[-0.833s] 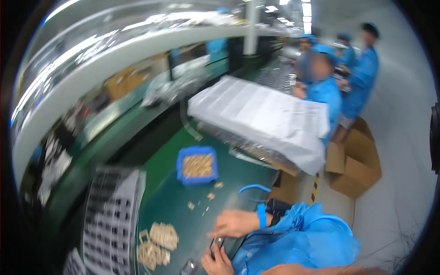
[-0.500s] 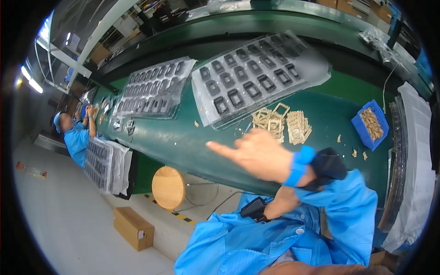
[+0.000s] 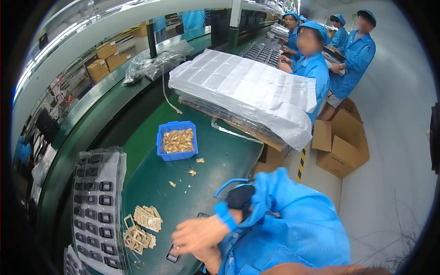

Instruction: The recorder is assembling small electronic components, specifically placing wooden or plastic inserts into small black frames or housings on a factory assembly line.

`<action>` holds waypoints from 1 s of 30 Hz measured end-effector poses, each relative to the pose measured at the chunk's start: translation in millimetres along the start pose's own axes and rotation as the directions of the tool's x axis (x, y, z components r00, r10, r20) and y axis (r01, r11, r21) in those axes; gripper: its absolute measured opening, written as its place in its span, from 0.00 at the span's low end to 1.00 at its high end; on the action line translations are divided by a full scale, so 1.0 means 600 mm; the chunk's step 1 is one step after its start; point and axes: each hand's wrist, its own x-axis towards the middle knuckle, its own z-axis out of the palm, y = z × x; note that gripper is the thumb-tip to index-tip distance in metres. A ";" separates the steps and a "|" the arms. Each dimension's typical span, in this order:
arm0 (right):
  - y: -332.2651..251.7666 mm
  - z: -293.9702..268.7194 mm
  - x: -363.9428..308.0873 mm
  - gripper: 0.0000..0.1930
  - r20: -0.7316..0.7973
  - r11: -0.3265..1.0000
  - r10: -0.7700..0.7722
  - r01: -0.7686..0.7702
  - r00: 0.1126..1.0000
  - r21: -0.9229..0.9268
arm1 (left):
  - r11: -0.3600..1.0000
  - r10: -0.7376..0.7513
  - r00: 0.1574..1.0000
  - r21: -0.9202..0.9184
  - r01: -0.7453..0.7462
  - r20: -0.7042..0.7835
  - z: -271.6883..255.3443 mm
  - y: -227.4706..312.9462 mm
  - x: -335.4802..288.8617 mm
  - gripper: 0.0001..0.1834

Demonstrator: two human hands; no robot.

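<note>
Over the green table's near edge, my right hand (image 3: 200,234) is smeared by motion, its back up and a blue band at the wrist. It crosses over my left hand (image 3: 210,257), whose fingers are hidden beneath it. A small black rectangular frame (image 3: 173,255) shows at the right fingertips; whether either hand grips it is not visible. Another dark piece (image 3: 202,215) lies partly hidden behind my right hand. Left of my hands are a loose pile of tan frames (image 3: 137,239) and a neater stack of tan frames (image 3: 148,217).
A clear tray of black frames (image 3: 94,211) lies at the left. A blue bin (image 3: 178,156) holds tan scraps, with loose bits nearby. White-covered stacked trays (image 3: 243,82) stand beyond. Several co-workers in blue are at far right, near an open carton (image 3: 341,146).
The view has swung right, bringing the covered stack and co-workers into sight. My right hand, earlier pointing left with its index finger out, is now drawn in over my left hand.
</note>
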 end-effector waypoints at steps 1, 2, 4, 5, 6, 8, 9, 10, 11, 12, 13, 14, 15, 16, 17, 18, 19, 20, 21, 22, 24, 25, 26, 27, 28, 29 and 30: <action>0.011 -0.025 -0.033 0.19 0.083 0.991 0.087 -0.094 0.993 0.090 | 1.000 0.002 1.000 0.000 -0.002 0.004 0.001 0.004 0.001 0.10; 0.018 -0.026 -0.077 0.20 0.131 0.976 0.203 -0.212 0.970 0.052 | 1.000 0.009 1.000 -0.007 -0.009 -0.004 0.002 0.012 0.009 0.10; 0.012 -0.019 -0.132 0.21 0.114 0.956 0.283 -0.289 0.952 0.040 | 0.989 -0.131 0.989 0.074 0.126 0.075 -0.010 0.035 0.016 0.12; 0.008 -0.011 -0.152 0.23 0.087 0.930 0.364 -0.367 0.927 0.028 | 0.988 -0.140 0.987 0.074 0.134 0.075 -0.016 0.038 0.016 0.12; 0.006 -0.009 -0.157 0.22 0.114 0.928 0.368 -0.373 0.923 0.018 | 0.985 -0.158 0.984 0.088 0.150 0.082 -0.019 0.038 0.017 0.13; 0.002 -0.004 -0.162 0.22 0.110 0.933 0.357 -0.361 0.928 0.014 | 0.981 -0.173 0.981 0.101 0.164 0.091 -0.025 0.042 0.022 0.14; 0.004 -0.004 -0.161 0.21 0.100 0.938 0.343 -0.346 0.934 0.005 | 0.982 -0.150 0.987 0.120 0.143 0.057 -0.028 0.042 0.027 0.15; 0.004 -0.001 -0.161 0.19 0.106 0.933 0.357 -0.360 0.928 0.011 | 0.983 -0.125 0.992 0.140 0.121 0.024 -0.030 0.043 0.032 0.15; 0.009 -0.003 -0.163 0.19 0.100 0.933 0.356 -0.359 0.929 0.008 | 0.982 -0.098 0.995 0.161 0.098 -0.009 -0.031 0.043 0.038 0.15; 0.014 -0.007 -0.162 0.18 0.125 0.924 0.367 -0.377 0.922 0.070 | 0.982 -0.091 0.996 0.164 0.091 -0.010 -0.031 0.044 0.041 0.15; 0.018 -0.011 -0.161 0.18 0.150 0.910 0.375 -0.394 0.915 0.131 | 0.982 -0.100 0.995 0.159 0.099 -0.001 -0.031 0.047 0.043 0.15; 0.031 -0.023 -0.166 0.17 0.122 0.905 0.370 -0.387 0.921 0.177 | 0.982 -0.109 0.994 0.155 0.107 0.006 -0.030 0.049 0.044 0.14; 0.050 -0.054 -0.162 0.16 0.095 0.899 0.363 -0.375 0.927 0.225 | 0.982 -0.105 0.994 0.161 0.103 0.005 -0.027 0.044 0.037 0.14; 0.063 -0.105 -0.145 0.17 -0.157 0.872 0.487 -0.467 0.859 0.150 | 0.980 -0.139 0.989 0.149 0.132 0.041 -0.021 0.037 0.024 0.15; 0.076 -0.157 -0.125 0.17 -0.405 0.819 0.552 -0.565 0.729 0.101 | 0.977 -0.173 0.982 0.136 0.162 0.076 -0.017 0.030 0.013 0.15; 0.089 -0.202 -0.128 0.18 -0.666 0.748 0.627 -0.553 0.404 0.368 | 0.982 -0.152 0.985 0.130 0.140 0.085 -0.014 0.034 0.017 0.16; 0.100 -0.219 -0.125 0.18 -0.740 0.680 0.672 -0.399 0.007 0.614 | 0.980 -0.159 0.983 0.133 0.147 0.087 -0.017 0.036 0.021 0.16; 0.083 -0.221 -0.114 0.18 -0.752 0.708 0.625 -0.560 0.211 0.431 | 0.983 -0.136 0.990 0.126 0.131 0.040 -0.023 0.039 0.027 0.15; 0.058 -0.223 -0.105 0.18 -0.711 0.722 0.570 -0.663 0.411 0.195 | 0.989 -0.101 0.995 0.108 0.102 -0.012 -0.027 0.044 0.035 0.14; 0.038 -0.198 -0.101 0.14 -0.472 0.816 0.564 -0.546 0.677 0.192 | 0.991 -0.093 0.996 0.098 0.093 -0.012 -0.024 0.045 0.038 0.14; 0.024 -0.111 -0.114 0.12 -0.141 0.920 0.286 -0.230 0.948 0.319 | 0.994 -0.079 0.997 0.075 0.080 -0.018 -0.025 0.042 0.035 0.15; 0.011 -0.078 -0.116 0.12 -0.188 0.922 0.342 -0.289 0.921 0.258 | 0.995 -0.070 0.997 0.065 0.071 -0.016 -0.026 0.040 0.033 0.15; 0.011 -0.048 -0.130 0.15 -0.174 0.916 0.374 -0.334 0.911 0.221 | 0.993 -0.075 0.997 0.094 0.075 -0.007 -0.026 0.039 0.031 0.15; 0.010 -0.033 -0.141 0.15 -0.175 0.918 0.375 -0.338 0.910 0.208 | 0.990 -0.077 0.997 0.120 0.076 -0.001 -0.026 0.040 0.034 0.16; 0.007 -0.022 -0.151 0.15 -0.147 0.903 0.420 -0.395 0.896 0.171 | 0.991 -0.081 0.997 0.106 0.080 0.007 -0.032 0.046 0.042 0.16; 0.008 -0.013 -0.162 0.16 -0.121 0.883 0.466 -0.451 0.877 0.133 | 0.992 -0.074 0.997 0.099 0.073 0.008 -0.032 0.048 0.045 0.16; 0.006 -0.007 -0.170 0.18 -0.082 0.880 0.468 -0.456 0.880 0.130 | 0.991 -0.080 0.997 0.107 0.078 0.011 -0.034 0.048 0.044 0.17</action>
